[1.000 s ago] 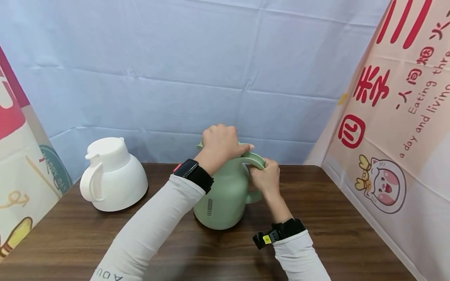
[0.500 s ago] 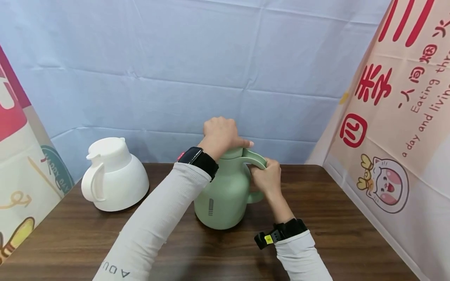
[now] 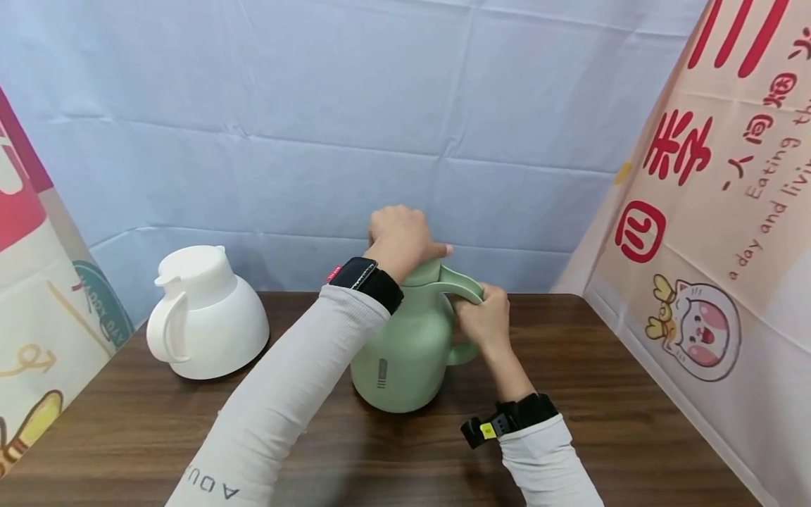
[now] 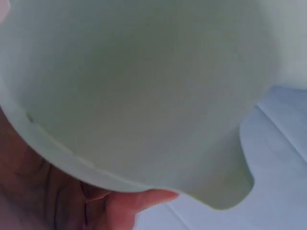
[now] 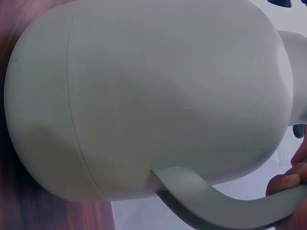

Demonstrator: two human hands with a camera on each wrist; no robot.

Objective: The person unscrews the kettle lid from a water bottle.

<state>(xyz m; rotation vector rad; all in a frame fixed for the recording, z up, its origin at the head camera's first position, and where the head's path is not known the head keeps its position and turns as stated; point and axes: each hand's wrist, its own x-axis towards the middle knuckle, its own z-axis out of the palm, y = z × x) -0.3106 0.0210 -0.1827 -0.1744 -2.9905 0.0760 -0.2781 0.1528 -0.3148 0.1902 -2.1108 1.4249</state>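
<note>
A pale green thermos jug (image 3: 400,359) stands upright on the dark wooden table (image 3: 608,394), its handle side to the right. From above, my left hand (image 3: 402,236) grips the jug's lid (image 3: 426,273), fingers bent over its far side and thumb pointing right. Most of the lid is hidden beneath that hand. My right hand (image 3: 484,317) holds the upper part of the handle (image 3: 457,282). In the right wrist view, fingers curl round the handle beside the jug's body (image 5: 168,96). The left wrist view shows fingers under a green rim with a pointed spout (image 4: 220,187).
At the left of the table sits a white jug (image 3: 209,317) with its handle towards the front. A light blue cloth (image 3: 304,141) hangs behind the table. Printed cloths (image 3: 690,282) border both sides.
My left hand has risen slightly and shifted a little right, its wrist turning on top of the jug. The right hand keeps its hold on the handle, and the green jug remains in place.
</note>
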